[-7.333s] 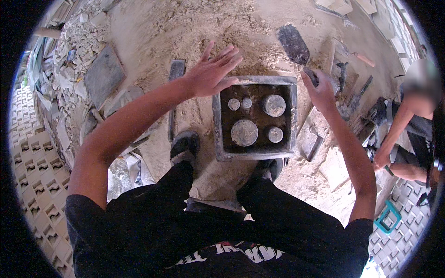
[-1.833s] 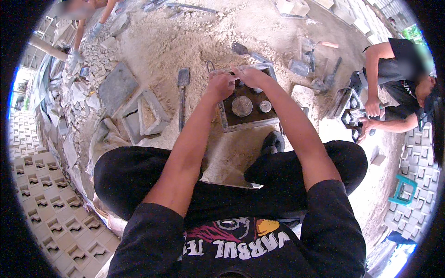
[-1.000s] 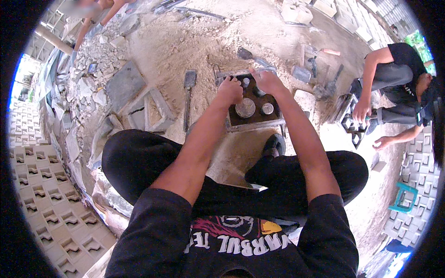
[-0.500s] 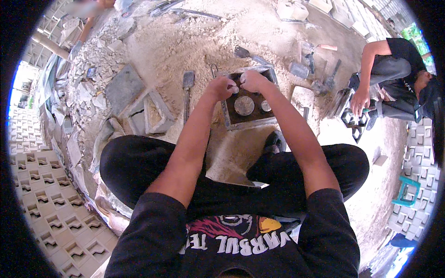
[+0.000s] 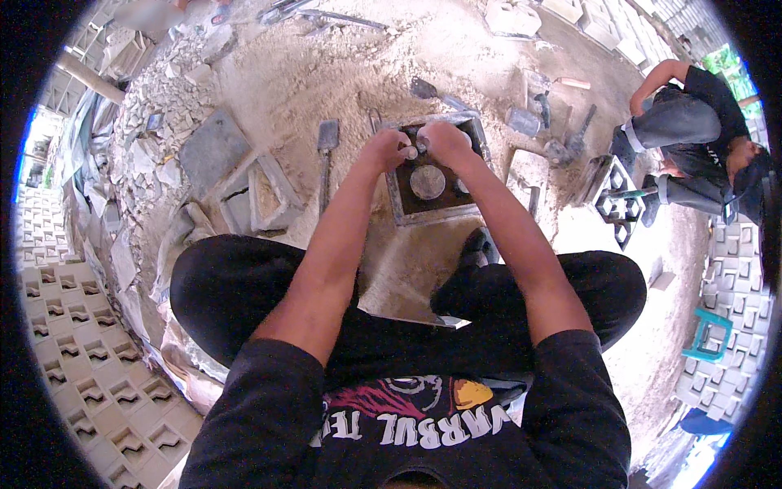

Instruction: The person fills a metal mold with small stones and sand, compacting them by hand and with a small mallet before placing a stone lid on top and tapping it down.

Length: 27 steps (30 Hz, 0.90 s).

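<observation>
A square grey-walled mould frame [image 5: 436, 218] lies on the sandy ground in front of my crossed legs. On its dark brown floor sit a large pale round disc [image 5: 428, 182] and a smaller one [image 5: 462, 187], partly covered by my right forearm. My left hand [image 5: 388, 151] is over the far left part of the frame, fingers pinched together with whitish tips. Close beside it, my right hand [image 5: 444, 147] is curled at the far side, fingers pointing down into the mould. Whatever either hand pinches is too small or hidden to name.
A flat trowel [image 5: 328, 135] lies left of the frame; another trowel [image 5: 423, 89] lies beyond it. Right are a metal scoop [image 5: 523, 121] and a seated co-worker [image 5: 692, 114] by an openwork block [image 5: 621, 200]. Left are a grey slab [image 5: 213, 147], a broken frame [image 5: 281, 213] and rubble.
My hands have shifted slightly over the mould, still close together. At right, the co-worker's hand has drawn back from the openwork block, where a green-handled tool now shows.
</observation>
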Tool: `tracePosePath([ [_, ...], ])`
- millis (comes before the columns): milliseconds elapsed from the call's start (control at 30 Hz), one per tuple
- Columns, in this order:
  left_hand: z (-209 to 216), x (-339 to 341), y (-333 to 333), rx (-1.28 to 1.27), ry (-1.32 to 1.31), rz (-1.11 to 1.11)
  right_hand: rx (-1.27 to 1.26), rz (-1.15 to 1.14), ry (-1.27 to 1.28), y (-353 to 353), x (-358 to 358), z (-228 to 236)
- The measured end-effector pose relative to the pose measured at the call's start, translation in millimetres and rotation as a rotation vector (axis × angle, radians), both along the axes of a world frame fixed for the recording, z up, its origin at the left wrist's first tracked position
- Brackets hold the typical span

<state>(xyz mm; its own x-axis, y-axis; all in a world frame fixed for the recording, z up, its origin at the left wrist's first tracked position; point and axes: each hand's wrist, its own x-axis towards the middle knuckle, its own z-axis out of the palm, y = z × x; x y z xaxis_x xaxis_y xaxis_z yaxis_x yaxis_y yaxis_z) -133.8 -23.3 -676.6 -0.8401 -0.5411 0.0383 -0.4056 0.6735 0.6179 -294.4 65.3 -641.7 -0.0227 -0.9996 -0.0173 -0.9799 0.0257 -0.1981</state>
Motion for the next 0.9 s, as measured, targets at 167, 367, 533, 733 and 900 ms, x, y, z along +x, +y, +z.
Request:
tracePosePath([
  [167, 5.1, 3.6, -3.3, 0.110, -0.036, -0.006, 0.039, -0.024, 0.184, -2.0, 9.5, 5.0],
  [367, 4.1, 8.4, -5.9, 0.072, -0.007, -0.014, -0.034, -0.019, 0.259, 3.0, 16.4, 7.5],
  [533, 8.2, 10.5, -3.5, 0.087, 0.089, 0.082, 0.039, -0.070, 0.212, 4.5, 15.6, 9.7],
  [733, -13.2, 51.7, -35.1, 0.080, 0.275, 0.382, -0.318, -0.142, -0.084, -4.6, 32.7, 11.8],
  [900, -32.4, 76.4, -42.5, 0.057, 0.017, 0.460, -0.369, 0.028, -0.299, -30.9, 50.7, 13.9],
])
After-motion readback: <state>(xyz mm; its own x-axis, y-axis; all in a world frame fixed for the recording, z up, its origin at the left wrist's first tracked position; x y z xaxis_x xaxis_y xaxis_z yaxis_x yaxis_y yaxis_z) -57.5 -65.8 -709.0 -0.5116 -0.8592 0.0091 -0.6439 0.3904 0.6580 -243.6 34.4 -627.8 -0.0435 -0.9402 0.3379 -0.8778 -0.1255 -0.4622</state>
